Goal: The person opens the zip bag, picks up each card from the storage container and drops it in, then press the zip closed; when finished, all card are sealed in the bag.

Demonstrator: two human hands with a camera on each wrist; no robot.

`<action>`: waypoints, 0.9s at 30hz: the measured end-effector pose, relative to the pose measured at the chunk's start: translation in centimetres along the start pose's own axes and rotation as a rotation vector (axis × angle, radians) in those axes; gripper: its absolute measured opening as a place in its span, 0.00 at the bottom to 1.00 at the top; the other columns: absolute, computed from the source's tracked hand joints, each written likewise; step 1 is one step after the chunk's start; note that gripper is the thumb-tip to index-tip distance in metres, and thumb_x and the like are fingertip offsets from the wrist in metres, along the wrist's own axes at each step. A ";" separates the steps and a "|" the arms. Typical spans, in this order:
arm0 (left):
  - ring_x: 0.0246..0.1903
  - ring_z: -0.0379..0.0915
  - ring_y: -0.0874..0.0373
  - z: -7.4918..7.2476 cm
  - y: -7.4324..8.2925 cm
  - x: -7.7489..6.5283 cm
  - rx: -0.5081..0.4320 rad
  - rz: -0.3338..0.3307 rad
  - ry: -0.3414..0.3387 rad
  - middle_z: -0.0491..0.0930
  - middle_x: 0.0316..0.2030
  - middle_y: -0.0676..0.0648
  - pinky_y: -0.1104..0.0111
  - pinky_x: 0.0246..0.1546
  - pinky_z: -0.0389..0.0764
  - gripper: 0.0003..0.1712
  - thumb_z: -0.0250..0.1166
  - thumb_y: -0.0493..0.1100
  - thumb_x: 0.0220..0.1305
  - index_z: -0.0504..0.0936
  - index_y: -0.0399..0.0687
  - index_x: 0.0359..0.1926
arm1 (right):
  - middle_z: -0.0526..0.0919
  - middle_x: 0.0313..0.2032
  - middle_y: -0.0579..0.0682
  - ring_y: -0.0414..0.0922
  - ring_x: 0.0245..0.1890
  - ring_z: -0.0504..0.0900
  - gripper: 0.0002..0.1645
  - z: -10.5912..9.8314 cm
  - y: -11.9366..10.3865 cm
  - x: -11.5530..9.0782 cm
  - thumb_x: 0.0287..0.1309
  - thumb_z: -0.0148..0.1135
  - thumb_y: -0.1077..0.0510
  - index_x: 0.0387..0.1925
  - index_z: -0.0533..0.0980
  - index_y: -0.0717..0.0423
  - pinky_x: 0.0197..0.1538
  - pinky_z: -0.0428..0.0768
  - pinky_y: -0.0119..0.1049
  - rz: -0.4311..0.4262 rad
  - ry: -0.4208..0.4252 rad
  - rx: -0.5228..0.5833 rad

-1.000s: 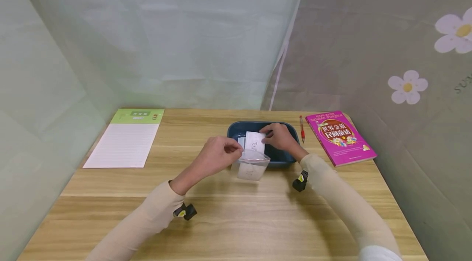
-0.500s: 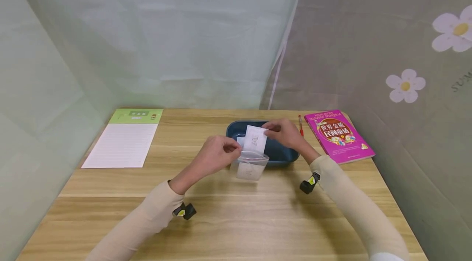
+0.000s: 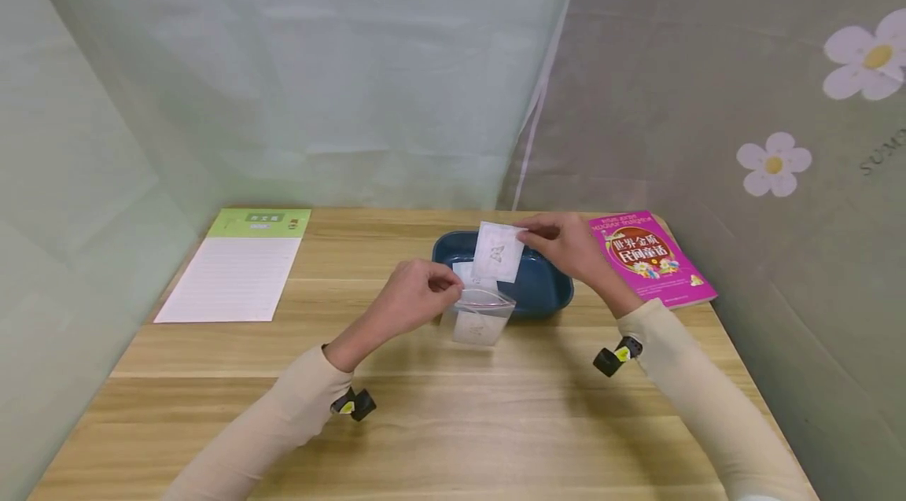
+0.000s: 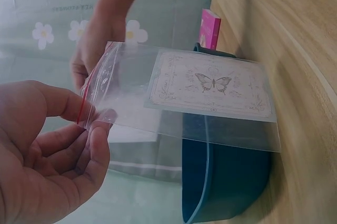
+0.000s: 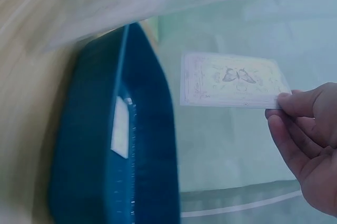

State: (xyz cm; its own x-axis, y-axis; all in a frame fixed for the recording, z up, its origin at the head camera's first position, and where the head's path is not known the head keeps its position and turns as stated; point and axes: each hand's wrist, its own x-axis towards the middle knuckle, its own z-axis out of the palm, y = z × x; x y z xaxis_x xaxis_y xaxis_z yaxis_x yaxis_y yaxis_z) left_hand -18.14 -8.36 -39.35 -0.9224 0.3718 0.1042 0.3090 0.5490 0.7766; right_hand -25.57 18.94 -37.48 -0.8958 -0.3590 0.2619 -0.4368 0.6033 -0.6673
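My left hand [image 3: 414, 296] pinches the zip edge of a clear zip-lock bag [image 4: 134, 77], which hangs in front of the blue basin [image 3: 545, 292]. Inside that bag is a card with a butterfly print [image 4: 213, 83]. Between thumb and fingers, my right hand [image 3: 569, 249] holds another butterfly card [image 5: 234, 80] by one corner, above the basin and apart from the bag. A pale card [image 5: 120, 129] lies in the basin; in the head view the bag and held card partly cover it.
A lined writing pad [image 3: 230, 277] with a green top lies at the table's left. The pink book [image 3: 651, 259] sits at the right, partly behind my right hand. Fabric walls [image 3: 396, 92] enclose the table's back and sides.
My right hand has moved up and to the right with the card, which earlier overlapped the bag's top. The left hand stays put. A red pen is now hidden near the right hand.
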 end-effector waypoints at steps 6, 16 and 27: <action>0.32 0.78 0.60 0.0 -0.1 0.0 0.008 0.004 0.003 0.86 0.33 0.51 0.67 0.35 0.81 0.08 0.65 0.40 0.66 0.90 0.44 0.39 | 0.89 0.47 0.54 0.46 0.37 0.87 0.15 -1.2 -1.7 -0.7 0.64 0.70 0.59 0.51 0.87 0.55 0.39 0.85 0.36 -0.041 0.032 -0.017; 0.32 0.77 0.59 0.1 -0.2 0.0 0.009 0.006 0.010 0.85 0.33 0.51 0.67 0.35 0.81 0.08 0.65 0.40 0.66 0.90 0.43 0.39 | 0.90 0.45 0.52 0.43 0.33 0.85 0.16 -2.4 -4.6 -2.1 0.62 0.72 0.59 0.51 0.87 0.54 0.35 0.82 0.28 -0.138 0.100 -0.026; 0.32 0.78 0.60 0.1 -0.2 0.1 -0.001 0.004 0.016 0.86 0.33 0.51 0.67 0.34 0.81 0.08 0.66 0.40 0.66 0.90 0.43 0.39 | 0.91 0.41 0.50 0.40 0.33 0.87 0.14 -2.6 -6.0 -3.5 0.59 0.73 0.62 0.48 0.88 0.56 0.36 0.82 0.26 -0.201 0.158 0.046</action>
State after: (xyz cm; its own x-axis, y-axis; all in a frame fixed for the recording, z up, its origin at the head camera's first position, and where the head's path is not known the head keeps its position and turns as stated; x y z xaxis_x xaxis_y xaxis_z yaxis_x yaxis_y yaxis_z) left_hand -18.21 -8.33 -39.55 -0.9248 0.3618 0.1174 0.3125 0.5465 0.7770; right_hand -20.02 18.38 -32.58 -0.7945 -0.3506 0.4958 -0.6066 0.4969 -0.6206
